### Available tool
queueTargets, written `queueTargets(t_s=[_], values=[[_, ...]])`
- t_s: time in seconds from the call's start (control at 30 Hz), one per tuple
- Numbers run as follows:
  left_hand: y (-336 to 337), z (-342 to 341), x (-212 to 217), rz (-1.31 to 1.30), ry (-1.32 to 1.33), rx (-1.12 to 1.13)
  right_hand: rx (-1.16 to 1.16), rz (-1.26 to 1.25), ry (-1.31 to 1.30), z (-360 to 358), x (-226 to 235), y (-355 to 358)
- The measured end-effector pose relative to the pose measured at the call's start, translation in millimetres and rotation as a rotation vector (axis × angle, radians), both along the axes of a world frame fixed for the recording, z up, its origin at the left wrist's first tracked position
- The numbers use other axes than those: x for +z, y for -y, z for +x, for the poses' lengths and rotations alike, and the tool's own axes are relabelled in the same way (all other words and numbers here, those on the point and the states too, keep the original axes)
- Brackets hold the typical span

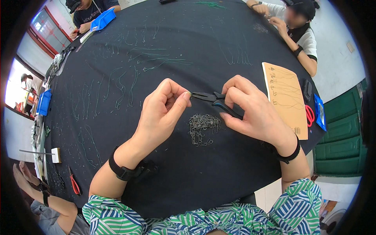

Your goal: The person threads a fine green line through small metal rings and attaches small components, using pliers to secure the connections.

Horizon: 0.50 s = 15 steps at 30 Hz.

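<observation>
My right hand (254,107) is wrapped round the black and blue handles of needle-nose pliers (220,105). Their dark jaws point left and reach the fingertips of my left hand (162,111). Thumb and index finger of the left hand are pinched together; a speck of green shows at their tips, but what they hold is too small to make out. Just below the pliers, a heap of small bent grey wire pieces (203,127) lies on the black cloth (188,172).
Green threads (156,58) with small ends lie across the left and far table. On the right are a tan booklet (288,102), red-handled scissors (310,115) and a blue packet (320,112). Red-handled pliers (74,184) lie at left. Other people sit round the table.
</observation>
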State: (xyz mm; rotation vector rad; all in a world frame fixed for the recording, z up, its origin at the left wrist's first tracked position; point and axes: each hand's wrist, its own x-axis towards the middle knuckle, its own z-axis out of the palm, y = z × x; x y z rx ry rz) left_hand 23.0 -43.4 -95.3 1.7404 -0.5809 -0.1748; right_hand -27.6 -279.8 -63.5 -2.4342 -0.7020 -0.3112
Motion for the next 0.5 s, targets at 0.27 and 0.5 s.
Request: queueTargets(t_s=[0.27,0.5], values=[[0.7,-0.9,1.3,0.043,0.04,0.011,-0.001,0.009,0.012,0.7,-2.2,1.0],[3.9,-1.8,2.1,0.108,0.109,0.069,-0.031,0.017,-0.015,-0.7,-3.7,-0.3]])
